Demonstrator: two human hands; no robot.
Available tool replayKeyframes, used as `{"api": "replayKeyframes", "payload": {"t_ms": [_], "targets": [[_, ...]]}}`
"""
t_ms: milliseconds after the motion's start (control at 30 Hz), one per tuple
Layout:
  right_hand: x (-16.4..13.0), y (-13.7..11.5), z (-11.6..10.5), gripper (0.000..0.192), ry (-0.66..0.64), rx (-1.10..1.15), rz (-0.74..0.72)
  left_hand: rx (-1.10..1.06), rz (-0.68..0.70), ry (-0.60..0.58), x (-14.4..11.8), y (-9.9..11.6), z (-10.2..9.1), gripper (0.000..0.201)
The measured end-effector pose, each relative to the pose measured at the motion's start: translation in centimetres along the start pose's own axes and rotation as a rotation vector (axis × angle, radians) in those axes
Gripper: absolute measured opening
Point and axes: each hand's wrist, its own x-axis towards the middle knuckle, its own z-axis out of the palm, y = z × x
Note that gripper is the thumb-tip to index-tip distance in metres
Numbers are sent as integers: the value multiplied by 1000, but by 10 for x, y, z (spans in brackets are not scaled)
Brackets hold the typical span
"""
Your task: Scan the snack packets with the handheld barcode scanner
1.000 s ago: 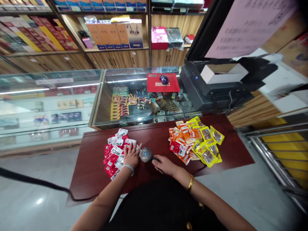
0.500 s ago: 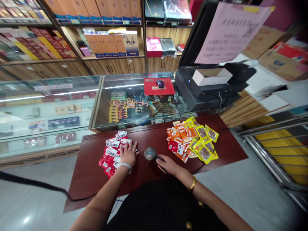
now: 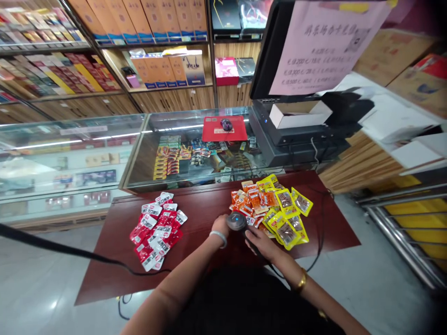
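Note:
My right hand [image 3: 261, 243] is wrapped around the handle of a dark handheld barcode scanner [image 3: 236, 220], its round head over the table's middle. Just left of that head is my left hand [image 3: 220, 226], with its fingers hidden behind the scanner. Part of a red-and-white packet [image 3: 250, 220] shows beyond the scanner, at the near edge of a heap of small orange packets [image 3: 257, 199]. Yellow snack packets [image 3: 287, 229] overlap the heap on its right. On the left lies a separate pile of red-and-white packets [image 3: 161, 232], which neither hand touches.
The brown tabletop [image 3: 199, 204] adjoins a glass display counter [image 3: 139, 153]. On the counter are a red mouse pad [image 3: 213, 132], a mouse [image 3: 226, 124] and a dark machine [image 3: 272, 139] bearing a pink sign [image 3: 321, 46]. Black cables trail over the table; metal rails [image 3: 394, 232] stand right.
My left hand has left the red-and-white pile and moved right, to beside the scanner. The scanner in my right hand is closer to the orange packets. The view has shifted slightly.

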Motion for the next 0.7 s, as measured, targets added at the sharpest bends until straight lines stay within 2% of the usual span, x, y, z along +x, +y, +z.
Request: {"api": "replayKeyframes", "payload": {"t_ms": [100, 200, 300, 400, 533, 633, 700], "targets": [[-7, -3, -14, 59, 22, -30, 18, -73, -49, 91, 1, 0, 12, 10], [-9, -1, -20, 57, 38, -22, 31, -400, -121, 124, -1, -9, 19, 7], [-2, 4, -16, 54, 20, 5, 32, -761, -152, 154, -6, -26, 15, 15], [11, 6, -3, 56, -75, -3, 7, -959, -126, 221, -17, -48, 1, 26], [29, 4, 25, 65, -246, -69, -5, -951, -138, 302, -39, -75, -21, 29], [37, 1, 46, 67, -306, -100, -1, -884, -158, 366, -55, -90, -32, 27], [41, 0, 57, 65, -330, -123, -8, -913, -166, 392, -62, -99, -37, 28]]}}
